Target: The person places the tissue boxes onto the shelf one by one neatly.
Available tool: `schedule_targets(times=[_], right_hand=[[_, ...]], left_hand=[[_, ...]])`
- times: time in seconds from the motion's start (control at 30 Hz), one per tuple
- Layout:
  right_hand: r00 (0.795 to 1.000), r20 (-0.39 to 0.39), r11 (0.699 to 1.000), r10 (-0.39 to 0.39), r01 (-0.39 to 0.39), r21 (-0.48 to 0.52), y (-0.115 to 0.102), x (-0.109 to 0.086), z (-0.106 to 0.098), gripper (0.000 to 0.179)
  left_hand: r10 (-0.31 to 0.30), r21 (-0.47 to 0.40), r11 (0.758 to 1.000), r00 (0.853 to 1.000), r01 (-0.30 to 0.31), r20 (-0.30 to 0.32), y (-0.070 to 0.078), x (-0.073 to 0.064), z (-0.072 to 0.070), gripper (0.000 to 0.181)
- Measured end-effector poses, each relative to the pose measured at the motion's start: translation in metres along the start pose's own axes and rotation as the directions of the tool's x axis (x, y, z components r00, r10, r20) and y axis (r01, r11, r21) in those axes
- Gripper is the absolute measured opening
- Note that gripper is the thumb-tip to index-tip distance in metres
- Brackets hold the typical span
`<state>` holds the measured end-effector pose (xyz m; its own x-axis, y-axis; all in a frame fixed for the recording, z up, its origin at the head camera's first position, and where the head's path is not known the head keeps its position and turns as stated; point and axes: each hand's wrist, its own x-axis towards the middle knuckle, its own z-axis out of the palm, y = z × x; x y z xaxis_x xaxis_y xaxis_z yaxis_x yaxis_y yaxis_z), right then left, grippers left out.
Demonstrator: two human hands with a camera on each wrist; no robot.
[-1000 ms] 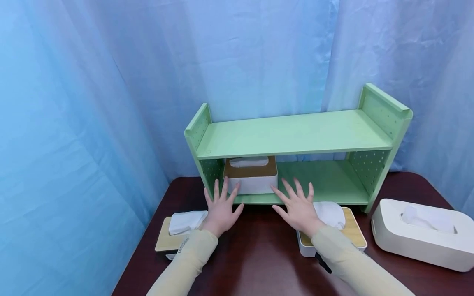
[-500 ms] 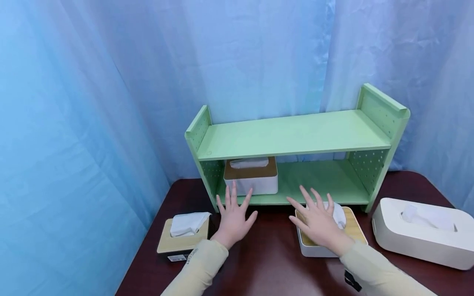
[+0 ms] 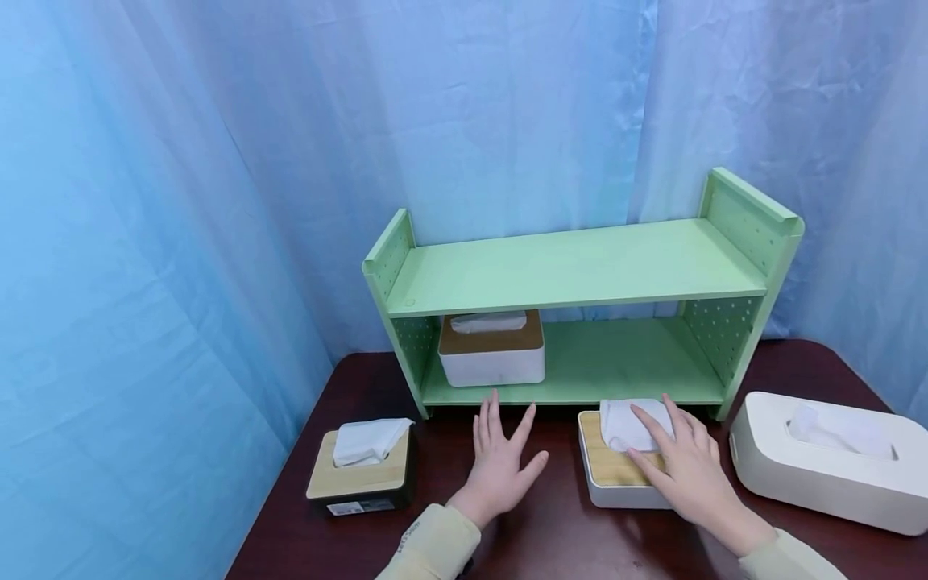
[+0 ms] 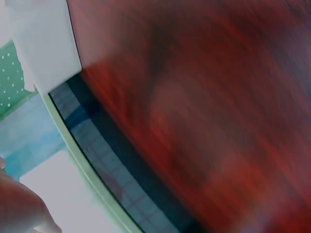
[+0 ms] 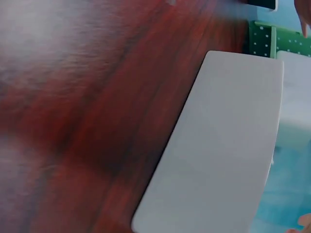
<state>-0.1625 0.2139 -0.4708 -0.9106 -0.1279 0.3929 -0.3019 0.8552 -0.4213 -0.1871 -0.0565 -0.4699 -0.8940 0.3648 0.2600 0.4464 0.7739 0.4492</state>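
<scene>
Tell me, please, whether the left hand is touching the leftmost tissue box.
Apart: the head view shows tabletop between the left hand and leftmost tissue box.

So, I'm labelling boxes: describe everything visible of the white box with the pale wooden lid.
The low white tissue box with a pale wood-look lid sits flat on the dark red table in front of the green shelf. White tissue lies on top. The right hand partly hides it; contact is unclear.

The person wears pale cream sleeves [image 3: 790,557], the left cuff [image 3: 444,533] printed with small dark lettering [image 3: 408,537]
</scene>
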Motion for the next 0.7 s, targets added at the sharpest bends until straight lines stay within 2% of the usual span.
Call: schedule_targets(times=[0.27,0.37,0.5,0.57,0.7], right_hand=[[0.999,-0.023,0.998,0.024,-0.023,0.064,0.020,-0.020,-0.005,0.058],[0.999,-0.003,0.994,0.048,-0.048,0.097,0.026,-0.027,-0.007,0.056],[0.997,0.004,0.987,0.073,-0.073,0.144,0.034,-0.033,-0.005,0.056],[0.996,0.016,0.982,0.083,-0.085,0.167,0.037,-0.035,-0.003,0.064],[0.995,0.052,0.975,0.085,-0.094,0.201,0.043,-0.035,0.004,0.092]], left_hand=[[0.004,-0.067,0.998,0.997,0.001,0.079,0.015,0.000,0.023,0.065],[0.000,-0.127,0.992,0.993,0.015,0.119,0.022,0.001,0.029,0.068],[-0.021,-0.222,0.973,0.983,0.062,0.184,0.033,0.005,0.037,0.073],[-0.028,-0.243,0.967,0.977,0.081,0.213,0.038,0.007,0.040,0.075],[-0.043,-0.204,0.974,0.962,0.100,0.269,0.046,0.009,0.046,0.080]])
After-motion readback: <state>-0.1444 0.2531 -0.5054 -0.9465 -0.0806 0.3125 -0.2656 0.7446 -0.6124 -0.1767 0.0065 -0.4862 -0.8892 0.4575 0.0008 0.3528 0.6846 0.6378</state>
